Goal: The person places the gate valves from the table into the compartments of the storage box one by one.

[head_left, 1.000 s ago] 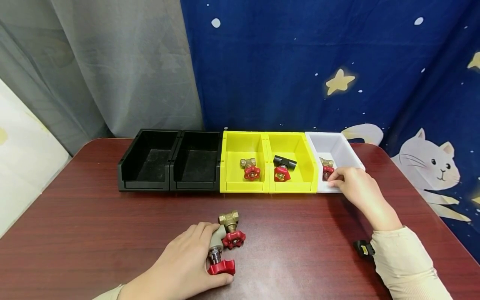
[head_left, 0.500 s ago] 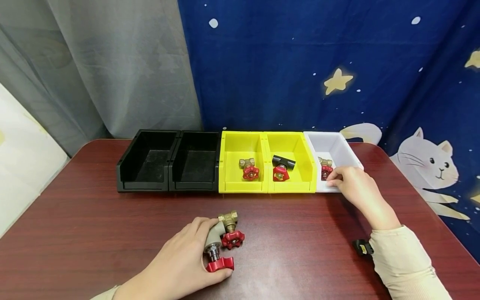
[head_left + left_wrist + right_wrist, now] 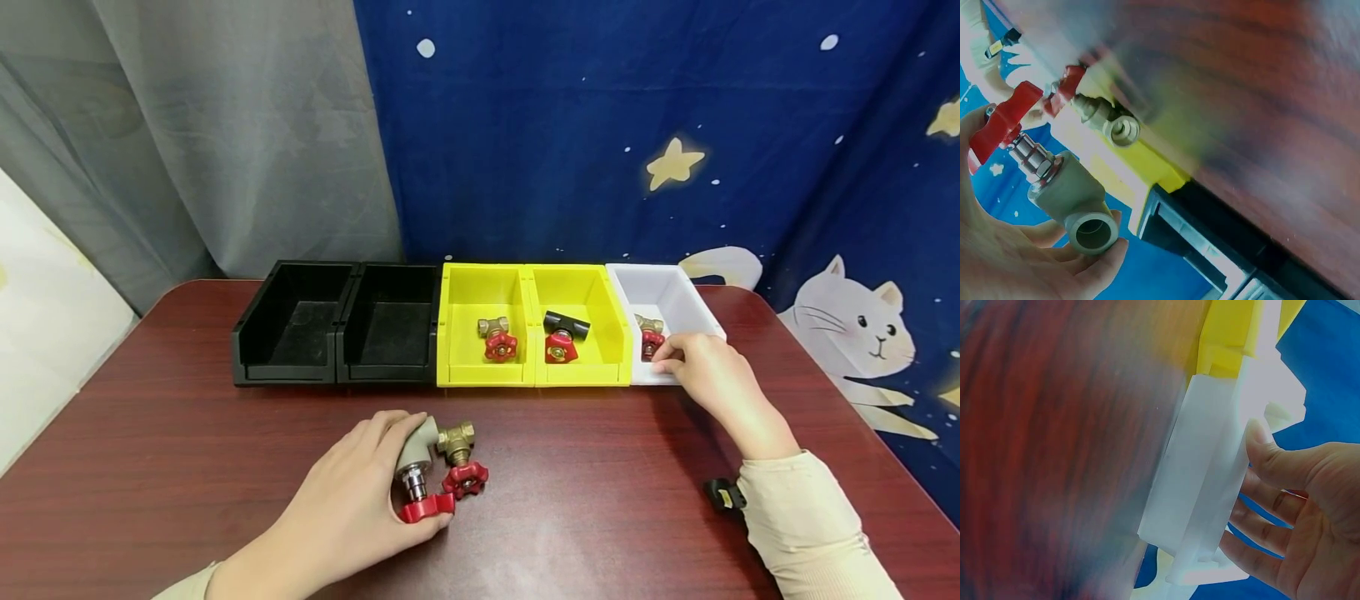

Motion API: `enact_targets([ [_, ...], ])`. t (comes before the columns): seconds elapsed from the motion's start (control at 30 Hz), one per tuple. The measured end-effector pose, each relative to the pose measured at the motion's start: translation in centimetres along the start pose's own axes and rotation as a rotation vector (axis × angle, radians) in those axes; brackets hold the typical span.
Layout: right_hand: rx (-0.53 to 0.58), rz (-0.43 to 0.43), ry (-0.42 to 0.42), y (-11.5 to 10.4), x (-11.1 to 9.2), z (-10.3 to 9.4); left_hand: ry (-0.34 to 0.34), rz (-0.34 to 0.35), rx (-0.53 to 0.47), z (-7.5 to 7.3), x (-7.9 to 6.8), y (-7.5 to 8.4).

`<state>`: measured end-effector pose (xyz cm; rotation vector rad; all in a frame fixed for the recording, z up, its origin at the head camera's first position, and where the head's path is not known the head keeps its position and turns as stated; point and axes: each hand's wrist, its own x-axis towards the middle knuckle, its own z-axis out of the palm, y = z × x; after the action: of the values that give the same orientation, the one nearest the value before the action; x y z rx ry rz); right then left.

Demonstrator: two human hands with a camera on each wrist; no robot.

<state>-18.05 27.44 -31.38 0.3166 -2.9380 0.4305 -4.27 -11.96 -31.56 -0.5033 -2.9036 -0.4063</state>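
Observation:
My left hand [image 3: 341, 504] grips a grey plastic-bodied stop valve [image 3: 416, 450], thumb by its red handle and fingers round the body. In the left wrist view, the valve's open pipe end [image 3: 1093, 233] faces the camera. Right beside it on the table is a brass valve [image 3: 459, 450] with a red handwheel. My right hand [image 3: 708, 371] rests at the front of the white bin [image 3: 693, 304], fingertips close to another red-handled brass valve [image 3: 651, 337] lying inside. In the right wrist view, the thumb is at the bin's edge, the fingers loosely bent and their tips partly hidden.
Two yellow bins stand in the row: one [image 3: 465, 287] bears a brass valve [image 3: 498, 340], the other [image 3: 573, 287] a black-bodied valve [image 3: 564, 335]. Two black bins [image 3: 288, 372] are at the left. A small black device [image 3: 725, 495] sits by the right sleeve. Curtains hang behind the table.
My left hand has moved a little left and away from me with the grey valve, drawing it left of the brass valve. My right hand has stayed at the white bin.

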Motion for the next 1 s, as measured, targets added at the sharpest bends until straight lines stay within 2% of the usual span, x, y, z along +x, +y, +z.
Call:
enact_targets([
  [0.3, 0.009, 0.001, -0.001, 0.0, 0.0, 0.0, 0.105, 0.054, -0.002, -0.9, 1.0, -1.1],
  [0.53, 0.008, -0.008, 0.010, 0.0, -0.1, 0.1, 0.202, 0.084, 0.023, -1.2, 2.5, -2.7],
  [1.0, 0.002, -0.004, 0.005, 0.0, -0.1, 0.0, 0.319, 0.301, 0.096, -1.4, 6.4, -6.0],
])
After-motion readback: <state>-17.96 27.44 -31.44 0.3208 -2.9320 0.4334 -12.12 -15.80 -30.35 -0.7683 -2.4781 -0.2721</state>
